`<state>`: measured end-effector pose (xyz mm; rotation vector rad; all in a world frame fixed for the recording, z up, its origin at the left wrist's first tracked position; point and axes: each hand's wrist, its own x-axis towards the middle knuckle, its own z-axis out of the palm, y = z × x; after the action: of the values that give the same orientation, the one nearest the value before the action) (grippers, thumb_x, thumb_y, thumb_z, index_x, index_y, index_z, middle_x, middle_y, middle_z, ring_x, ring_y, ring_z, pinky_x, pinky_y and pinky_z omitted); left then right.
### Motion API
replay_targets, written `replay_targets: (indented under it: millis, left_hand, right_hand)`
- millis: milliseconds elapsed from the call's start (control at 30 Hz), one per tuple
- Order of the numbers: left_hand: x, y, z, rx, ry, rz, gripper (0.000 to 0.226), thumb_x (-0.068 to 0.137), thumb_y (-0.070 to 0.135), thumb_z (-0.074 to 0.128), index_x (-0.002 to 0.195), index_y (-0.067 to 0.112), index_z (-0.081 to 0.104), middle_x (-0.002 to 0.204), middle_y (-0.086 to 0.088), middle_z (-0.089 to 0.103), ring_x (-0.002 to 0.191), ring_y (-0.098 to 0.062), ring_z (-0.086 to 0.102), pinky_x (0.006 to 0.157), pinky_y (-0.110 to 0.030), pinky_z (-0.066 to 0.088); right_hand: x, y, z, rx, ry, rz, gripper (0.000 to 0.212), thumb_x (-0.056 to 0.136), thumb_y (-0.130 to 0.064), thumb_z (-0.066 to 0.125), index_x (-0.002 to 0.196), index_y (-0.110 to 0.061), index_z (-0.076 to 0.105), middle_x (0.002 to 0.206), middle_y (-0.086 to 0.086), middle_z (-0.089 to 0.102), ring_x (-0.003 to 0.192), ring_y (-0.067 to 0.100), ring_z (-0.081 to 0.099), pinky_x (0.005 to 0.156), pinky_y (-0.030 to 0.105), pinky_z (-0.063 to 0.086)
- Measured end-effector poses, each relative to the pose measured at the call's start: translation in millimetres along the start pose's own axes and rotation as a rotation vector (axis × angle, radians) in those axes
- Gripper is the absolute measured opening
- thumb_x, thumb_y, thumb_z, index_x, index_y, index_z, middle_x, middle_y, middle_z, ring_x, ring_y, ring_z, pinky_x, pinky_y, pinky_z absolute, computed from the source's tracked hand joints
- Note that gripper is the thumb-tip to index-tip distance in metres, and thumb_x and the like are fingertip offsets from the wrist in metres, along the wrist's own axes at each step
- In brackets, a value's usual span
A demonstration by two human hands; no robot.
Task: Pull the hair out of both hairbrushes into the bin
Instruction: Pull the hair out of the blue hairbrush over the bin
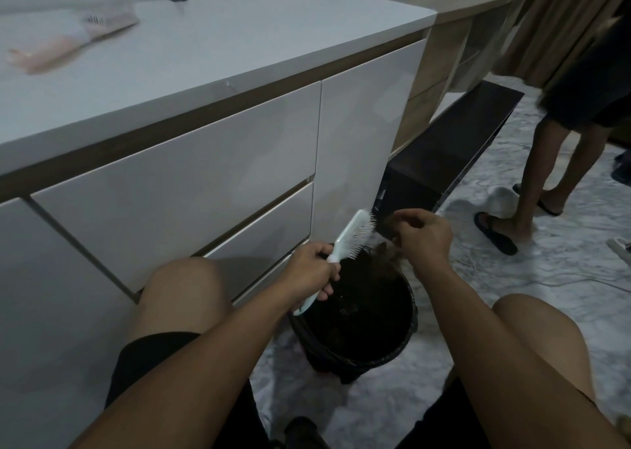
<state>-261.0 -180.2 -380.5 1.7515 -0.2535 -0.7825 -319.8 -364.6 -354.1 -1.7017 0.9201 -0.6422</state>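
My left hand (312, 267) grips the handle of a pale mint hairbrush (350, 237), its white bristles facing right, held over the far rim of a black bin (406, 339). My right hand (423, 235) pinches a brown clump of hair (389, 255) just right of the bristles, above the bin's far edge. Brown hair lies inside the bin. A second, pink hairbrush (73, 39) lies blurred on the white counter at the far left.
White drawer fronts (191, 175) stand close behind the bin. My bare knees flank the bin on a marble floor (546, 261). A person's legs in sandals (532, 182) stand at the right, near a dark low bench (454, 141) and a white cable.
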Motion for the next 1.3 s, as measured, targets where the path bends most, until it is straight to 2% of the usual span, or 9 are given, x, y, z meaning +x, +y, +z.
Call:
replay_targets:
  millis: [133,233,400,533,633,767,967,1200,1300]
  left_hand:
    - [4.1,-2.9,-5.2,-0.006,0.097,-0.04,0.016,0.087,0.002,0.054,0.088,0.018,0.056,0.072,-0.011,0.061,0.043,-0.015,0.051,0.038,-0.025,0.042]
    - [5.5,-3.2,-6.6,-0.003,0.102,-0.046,0.015,0.086,0.002,0.055,0.091,0.016,0.057,0.074,-0.012,0.061,0.043,-0.015,0.051,0.039,-0.025,0.043]
    - [6.6,-3.8,-6.5,0.001,0.1,-0.057,0.02,0.087,0.003,0.055,0.105,0.011,0.056,0.077,-0.012,0.062,0.046,-0.016,0.053,0.042,-0.027,0.045]
    - [9.1,-5.8,-9.0,-0.007,0.091,-0.068,0.023,0.089,0.005,0.056,0.109,0.014,0.053,0.082,-0.013,0.064,0.051,-0.016,0.056,0.044,-0.027,0.047]
    - [12.6,-7.1,-9.0,-0.003,0.092,-0.081,0.025,0.089,0.006,0.056,0.113,0.012,0.054,0.082,-0.012,0.064,0.051,-0.015,0.056,0.043,-0.026,0.047]
    - [16.0,-6.4,-5.2,-0.005,0.096,-0.101,0.022,0.087,0.004,0.056,0.107,0.015,0.054,0.08,-0.012,0.064,0.05,-0.015,0.055,0.043,-0.026,0.046]
    - [19.0,-5.9,-3.3,-0.013,0.091,-0.115,0.023,0.088,0.004,0.056,0.108,0.014,0.053,0.081,-0.012,0.064,0.049,-0.015,0.055,0.043,-0.026,0.047]
    - [20.7,-6.3,-1.0,-0.034,0.026,-0.099,0.021,0.084,0.0,0.058,0.095,0.018,0.058,0.081,-0.012,0.066,0.047,-0.015,0.057,0.044,-0.028,0.048]
    - [18.7,-4.6,-0.1,-0.039,0.001,-0.088,0.019,0.084,0.001,0.059,0.096,0.015,0.06,0.078,-0.012,0.066,0.047,-0.016,0.058,0.047,-0.03,0.049]
  right_hand:
    - [9.9,3.4,1.1,0.015,0.012,0.094,0.016,0.09,-0.002,0.065,0.09,-0.014,0.076,0.085,0.004,0.072,0.066,0.017,0.066,0.056,0.021,0.055]
    - [14.1,9.1,6.1,-0.016,-0.058,0.138,0.015,0.089,0.0,0.064,0.092,-0.01,0.075,0.085,0.004,0.07,0.069,0.016,0.065,0.053,0.018,0.053]
    - [30.0,37.6,20.9,-0.092,-0.144,0.261,0.008,0.076,-0.015,0.077,0.074,-0.023,0.076,0.087,0.007,0.075,0.087,0.028,0.072,0.081,0.046,0.061]
    - [54.9,72.0,31.1,-0.16,-0.165,0.256,0.02,0.073,-0.007,0.066,0.066,-0.025,0.073,0.099,0.01,0.076,0.082,0.029,0.073,0.077,0.048,0.062]
    - [43.7,54.3,31.8,-0.173,-0.188,0.254,0.023,0.075,0.0,0.063,0.076,-0.022,0.071,0.103,0.01,0.073,0.081,0.027,0.072,0.077,0.047,0.063]
    - [45.0,53.6,35.9,-0.165,-0.202,0.24,0.038,0.082,0.001,0.058,0.113,-0.018,0.068,0.094,0.008,0.071,0.077,0.023,0.068,0.08,0.042,0.061]
    - [45.9,43.5,39.0,-0.132,-0.17,0.234,0.041,0.073,-0.004,0.059,0.111,-0.016,0.068,0.102,0.009,0.07,0.092,0.03,0.069,0.086,0.046,0.059]
    - [16.4,13.2,33.9,-0.142,-0.437,0.122,0.033,0.08,-0.011,0.075,0.112,-0.01,0.066,0.1,0.009,0.068,0.091,0.024,0.069,0.08,0.042,0.062]
    - [5.7,7.8,24.5,-0.161,-0.446,0.056,0.04,0.082,-0.021,0.078,0.118,-0.011,0.064,0.104,0.009,0.065,0.093,0.023,0.068,0.078,0.04,0.062]
